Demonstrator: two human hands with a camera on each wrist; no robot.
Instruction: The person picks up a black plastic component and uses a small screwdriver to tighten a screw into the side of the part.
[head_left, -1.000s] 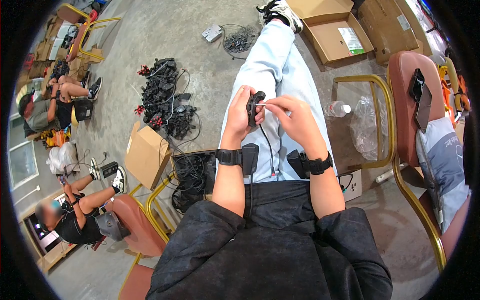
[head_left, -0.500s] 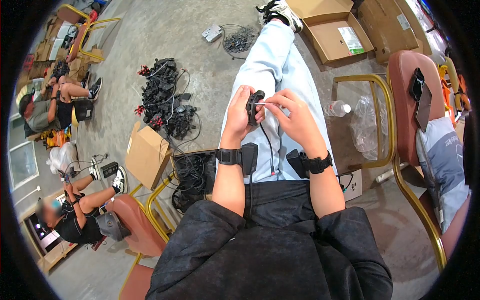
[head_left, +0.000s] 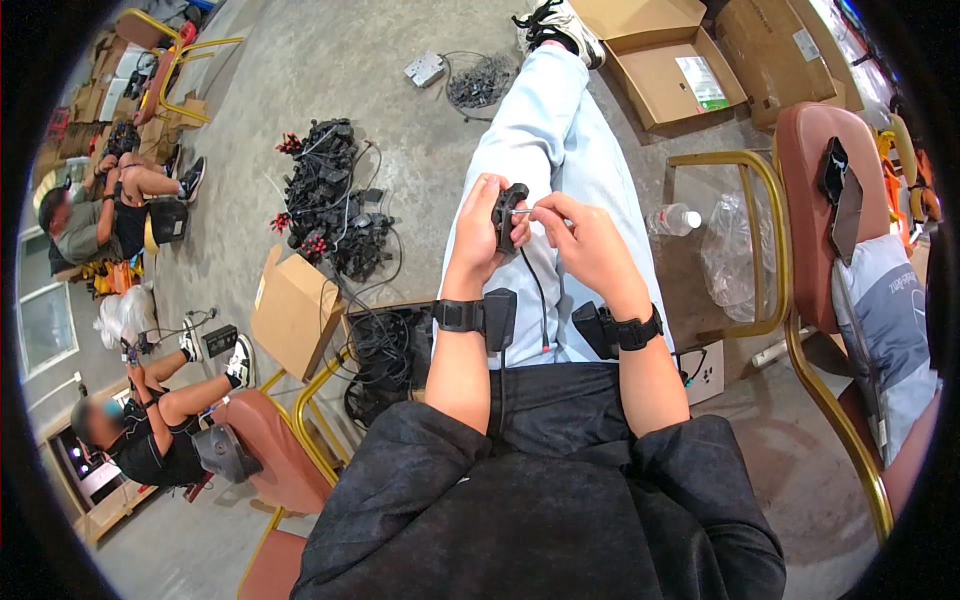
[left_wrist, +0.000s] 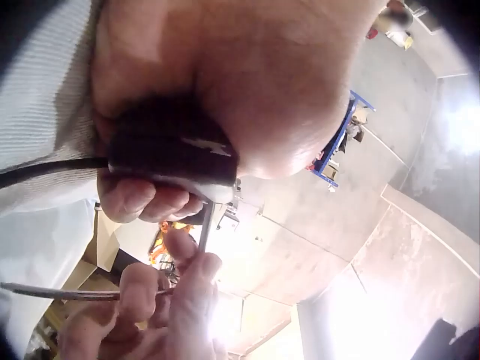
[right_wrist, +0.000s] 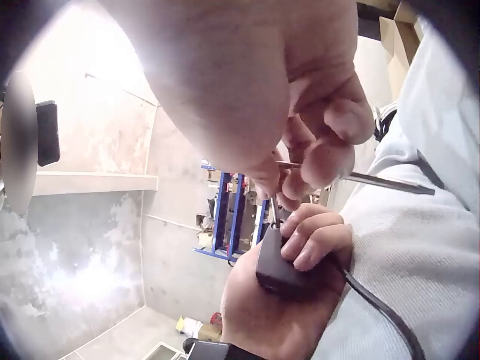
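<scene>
My left hand grips a small black plastic device above the thighs, fingers wrapped round its far side. From the device's lower end a black cable runs down over the trousers. My right hand pinches a thin L-shaped metal key between thumb and fingers. One arm of the key reaches to the device's edge; its tip is hidden there. In the right wrist view the key's other, flat-ended arm sticks out past the fingers.
A heap of black parts and cables lies on the floor to the left, near a cardboard box. An open carton is ahead right. On the right, a chair holds phones, beside a bottle. Two people sit at left.
My right fingers have shifted and bent more around the key, whose arm stays at the device. My left hand and the device have hardly moved.
</scene>
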